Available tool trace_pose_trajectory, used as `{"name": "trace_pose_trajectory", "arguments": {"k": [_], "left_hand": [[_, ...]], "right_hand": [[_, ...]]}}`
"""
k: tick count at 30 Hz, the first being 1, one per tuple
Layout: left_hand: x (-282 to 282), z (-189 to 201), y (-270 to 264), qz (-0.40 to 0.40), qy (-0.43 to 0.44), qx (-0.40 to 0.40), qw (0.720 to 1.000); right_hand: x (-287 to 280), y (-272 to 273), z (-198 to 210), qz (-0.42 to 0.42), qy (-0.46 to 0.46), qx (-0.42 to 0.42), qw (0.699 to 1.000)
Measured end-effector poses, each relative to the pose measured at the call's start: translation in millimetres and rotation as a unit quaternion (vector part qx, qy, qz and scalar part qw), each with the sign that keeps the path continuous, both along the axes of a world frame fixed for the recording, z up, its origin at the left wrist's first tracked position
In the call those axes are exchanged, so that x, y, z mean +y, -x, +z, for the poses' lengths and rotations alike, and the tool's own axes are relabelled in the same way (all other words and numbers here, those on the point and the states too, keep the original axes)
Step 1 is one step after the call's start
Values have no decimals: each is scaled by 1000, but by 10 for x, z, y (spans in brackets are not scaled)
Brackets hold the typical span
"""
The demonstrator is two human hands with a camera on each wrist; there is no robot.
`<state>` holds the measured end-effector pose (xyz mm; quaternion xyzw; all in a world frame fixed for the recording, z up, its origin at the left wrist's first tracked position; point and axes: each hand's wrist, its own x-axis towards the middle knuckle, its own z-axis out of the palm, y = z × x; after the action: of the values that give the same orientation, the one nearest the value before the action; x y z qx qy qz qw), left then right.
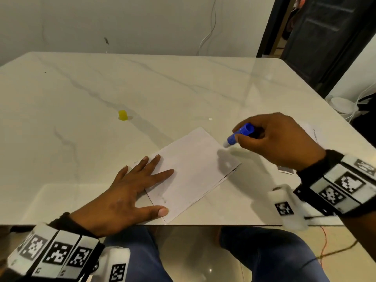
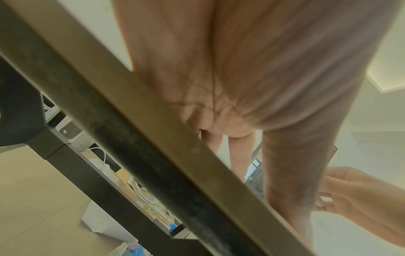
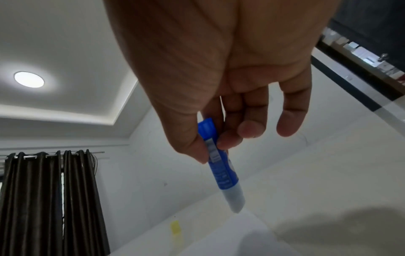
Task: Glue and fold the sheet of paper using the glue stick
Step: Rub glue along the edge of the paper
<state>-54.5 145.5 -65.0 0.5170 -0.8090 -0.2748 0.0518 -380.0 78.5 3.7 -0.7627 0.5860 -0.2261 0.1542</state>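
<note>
A white sheet of paper, folded with doubled edges at its right side, lies tilted near the table's front edge. My left hand rests flat on the sheet's left part, fingers spread and straight. My right hand grips a blue glue stick uncapped, its pale tip pointing down just above the sheet's far right edge. The right wrist view shows the glue stick pinched between thumb and fingers of the right hand. The yellow cap stands on the table to the far left. The left wrist view shows only my left hand's palm.
The marble table stretches far and left of the sheet. Other papers lie under and behind my right hand near the right edge. A small white scrap lies beyond the sheet. My knees show below the front edge.
</note>
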Motion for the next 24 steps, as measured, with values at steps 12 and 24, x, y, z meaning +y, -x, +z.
{"name": "trace_pose_trajectory", "arguments": {"k": [12,24], "left_hand": [[-4,-6,5,8,-3,3,1000],[-20,-11,-19,0,-2,5,1000]], "right_hand": [[-478,-432,-65,60,-4,82,995],[-131,-157,-32,49,-34,86,995]]}}
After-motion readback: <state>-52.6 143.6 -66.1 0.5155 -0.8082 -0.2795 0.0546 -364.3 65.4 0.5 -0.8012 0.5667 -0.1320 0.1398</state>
